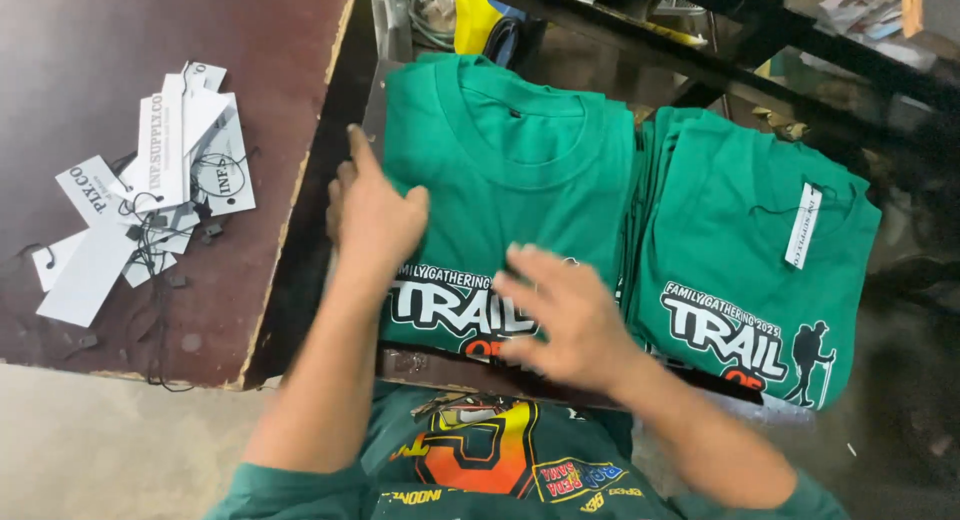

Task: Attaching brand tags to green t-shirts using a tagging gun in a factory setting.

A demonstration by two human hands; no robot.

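Note:
A folded green T-shirt (520,170) with a white and black chest print tops a stack right in front of me. My left hand (372,212) grips the left edge of that stack, thumb on top of the shirt. My right hand (570,310) lies flat on the printed part, fingers spread and blurred. To the right sits a second stack of the same green shirts (740,240); its top shirt carries a white hang tag (803,226) on a black string.
A dark brown table (120,40) on the left holds a loose pile of white paper hang tags (150,190) with black strings. Black metal shelving (760,40) with clutter stands behind the stacks. I wear a green printed shirt (480,460).

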